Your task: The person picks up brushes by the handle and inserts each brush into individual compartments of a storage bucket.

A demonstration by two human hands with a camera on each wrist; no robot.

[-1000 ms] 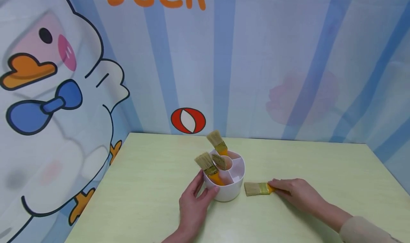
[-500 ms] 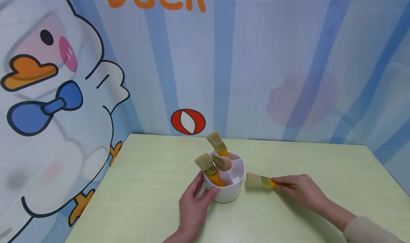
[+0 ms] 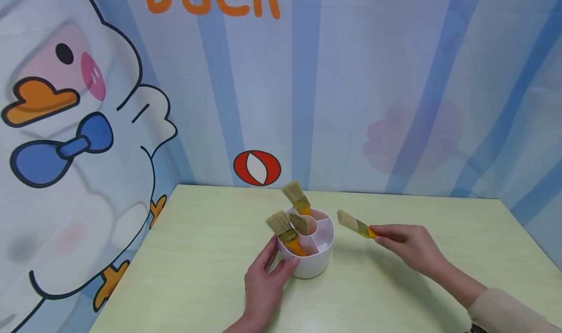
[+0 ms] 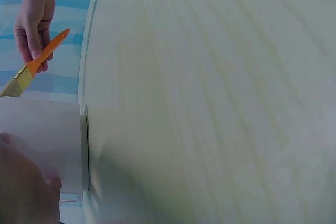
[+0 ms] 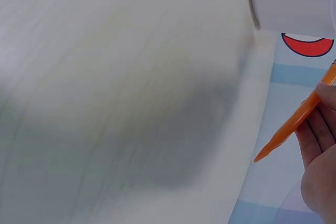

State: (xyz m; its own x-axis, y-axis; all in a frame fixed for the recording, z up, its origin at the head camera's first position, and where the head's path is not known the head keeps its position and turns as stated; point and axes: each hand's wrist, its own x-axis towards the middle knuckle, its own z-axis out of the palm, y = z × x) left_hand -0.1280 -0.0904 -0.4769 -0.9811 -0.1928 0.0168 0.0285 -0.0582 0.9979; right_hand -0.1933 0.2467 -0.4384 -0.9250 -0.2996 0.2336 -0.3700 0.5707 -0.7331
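A white divided holder (image 3: 309, 264) stands on the table in the head view, with several paintbrushes in it, bristles up. Of these, one brush (image 3: 283, 228) leans over the near left rim and another (image 3: 296, 196) rises at the back. My left hand (image 3: 265, 284) grips the holder's left side, thumb at its front. To the right of the holder, my right hand (image 3: 410, 245) pinches a paintbrush (image 3: 355, 224) by its orange handle, above the table. Its bristles point left and up, toward the holder. The right wrist view shows the orange handle (image 5: 294, 121) between thumb and fingers.
The pale yellow-green table (image 3: 197, 255) reaches back to a striped blue cloth backdrop (image 3: 342, 79) printed with a duck. The holder's right-hand compartment (image 3: 325, 233) has no brush in it.
My right hand has lifted the paintbrush off the table and tilted its bristles upward beside the holder. The left hand and the holder have stayed in place.
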